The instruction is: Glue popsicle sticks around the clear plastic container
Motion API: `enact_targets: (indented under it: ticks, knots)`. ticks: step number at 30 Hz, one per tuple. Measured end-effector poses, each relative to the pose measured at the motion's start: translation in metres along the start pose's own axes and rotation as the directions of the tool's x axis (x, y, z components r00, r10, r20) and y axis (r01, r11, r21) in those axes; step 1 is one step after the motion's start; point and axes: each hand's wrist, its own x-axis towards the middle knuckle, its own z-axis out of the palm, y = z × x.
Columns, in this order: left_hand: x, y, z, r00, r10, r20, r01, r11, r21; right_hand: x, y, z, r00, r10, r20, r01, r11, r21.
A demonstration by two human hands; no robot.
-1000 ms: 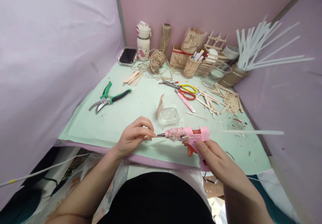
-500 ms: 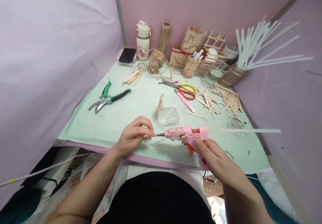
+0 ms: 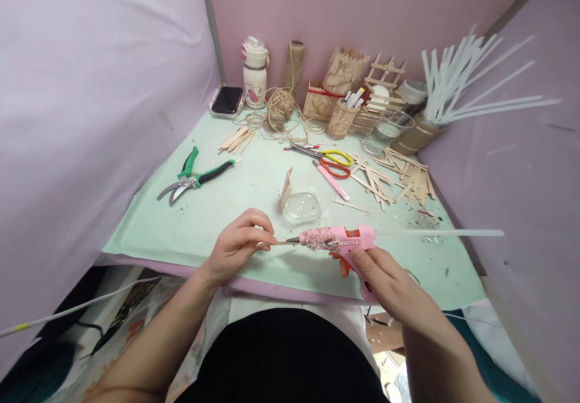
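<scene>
My right hand (image 3: 383, 276) is wrapped round the handle of a pink hot glue gun (image 3: 335, 238), fingers at its orange trigger. A long translucent glue stick (image 3: 439, 232) sticks out of the gun's back. Between the fingertips of my left hand (image 3: 244, 240) is a thin wooden craft stick (image 3: 283, 243), mostly hidden by the fingers. The gun's metal nozzle meets the stick's right end. Just beyond the hands, a small clear plastic dish (image 3: 301, 208) sits on the table with an upright wooden piece (image 3: 286, 189) at its left edge.
Pruning shears (image 3: 194, 176) lie open at left. Scissors (image 3: 333, 160), a pink pen (image 3: 333, 180) and scattered craft sticks (image 3: 374, 179) lie right of centre. Along the back stand a bottle (image 3: 255, 74), twine (image 3: 280, 110), a clear cup (image 3: 388, 132) and a tube of glue sticks (image 3: 417, 134).
The nozzle has shifted slightly right relative to my left hand, so more of the craft stick shows between them. Both hands keep their grips.
</scene>
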Motion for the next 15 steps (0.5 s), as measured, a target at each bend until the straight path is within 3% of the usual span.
enact_targets:
  ticks: [15]
  knots:
    - [-0.0021, -0.0017, -0.0009, 1.0, 0.002, 0.009, -0.002, 1.0, -0.008, 0.0005, 0.0048, -0.0012, 0.998, 0.045, 0.037, -0.048, 0.996, 0.077]
